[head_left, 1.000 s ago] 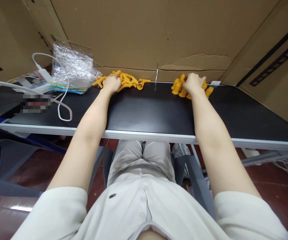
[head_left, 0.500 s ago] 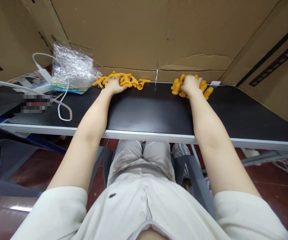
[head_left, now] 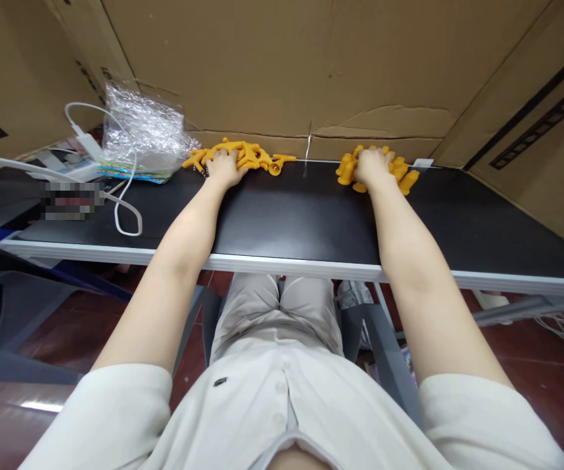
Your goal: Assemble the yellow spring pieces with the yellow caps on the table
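Note:
My left hand [head_left: 224,168] rests on a pile of orange plastic pieces [head_left: 250,155], branching and rod-like in shape, at the back of the black table. Its fingers are apart over the pile, and the thumb points to the right. A piece with a round ring end [head_left: 275,168] lies just right of that pile. Farther right, my right hand [head_left: 373,164] lies over a second cluster of orange pieces [head_left: 346,171] with rounded, flared ends. Its fingers look spread over them, though their tips are partly hidden. Small dark beads or chain show beside my left hand.
Clear plastic wrap [head_left: 145,127] sits on colourful flat packets [head_left: 138,173] at the left. A white cable [head_left: 138,222] loops over the table [head_left: 292,222]. Cardboard walls [head_left: 321,72] stand behind and at both sides. A small white tab [head_left: 423,163] lies at the back right.
My left hand has shifted very slightly on its pile, showing a little more of the dark beads. My right hand and the orange pieces look the same.

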A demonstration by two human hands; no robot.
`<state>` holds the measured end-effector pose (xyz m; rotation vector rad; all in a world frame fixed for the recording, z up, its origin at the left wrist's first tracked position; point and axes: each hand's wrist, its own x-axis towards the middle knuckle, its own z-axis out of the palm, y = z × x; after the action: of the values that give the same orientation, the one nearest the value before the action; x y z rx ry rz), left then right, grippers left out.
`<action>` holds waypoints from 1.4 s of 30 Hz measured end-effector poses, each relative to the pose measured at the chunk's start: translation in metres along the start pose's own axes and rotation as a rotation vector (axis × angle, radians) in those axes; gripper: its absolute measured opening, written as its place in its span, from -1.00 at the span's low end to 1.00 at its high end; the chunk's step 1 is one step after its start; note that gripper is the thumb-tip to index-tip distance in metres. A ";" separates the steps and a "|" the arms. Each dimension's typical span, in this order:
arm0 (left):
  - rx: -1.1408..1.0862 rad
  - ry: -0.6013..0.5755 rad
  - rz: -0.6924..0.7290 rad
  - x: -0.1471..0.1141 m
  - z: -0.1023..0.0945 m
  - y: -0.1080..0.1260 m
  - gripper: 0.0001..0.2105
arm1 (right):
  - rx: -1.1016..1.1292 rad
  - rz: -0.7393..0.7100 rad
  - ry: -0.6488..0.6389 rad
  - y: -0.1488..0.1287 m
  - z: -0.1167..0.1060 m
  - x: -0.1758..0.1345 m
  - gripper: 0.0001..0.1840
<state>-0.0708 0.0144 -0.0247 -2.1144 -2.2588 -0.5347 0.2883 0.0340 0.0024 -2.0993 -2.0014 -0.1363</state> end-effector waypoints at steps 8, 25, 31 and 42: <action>-0.021 -0.017 -0.046 -0.006 -0.008 0.004 -0.21 | -0.014 -0.006 0.058 -0.017 -0.015 -0.016 -0.67; 0.014 -0.003 0.490 -0.002 0.031 0.043 -0.35 | -0.054 -0.422 0.159 -0.070 0.017 -0.025 -0.51; -0.003 -0.025 0.477 -0.001 0.031 0.045 -0.31 | 0.025 -0.533 0.014 -0.083 0.034 -0.030 -0.39; -0.050 -0.103 0.611 -0.016 0.035 0.071 -0.37 | 0.067 -0.421 -0.016 -0.083 0.026 -0.029 -0.50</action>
<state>0.0071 0.0099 -0.0445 -2.7224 -1.5038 -0.4567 0.2016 0.0147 -0.0209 -1.6177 -2.3938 -0.1222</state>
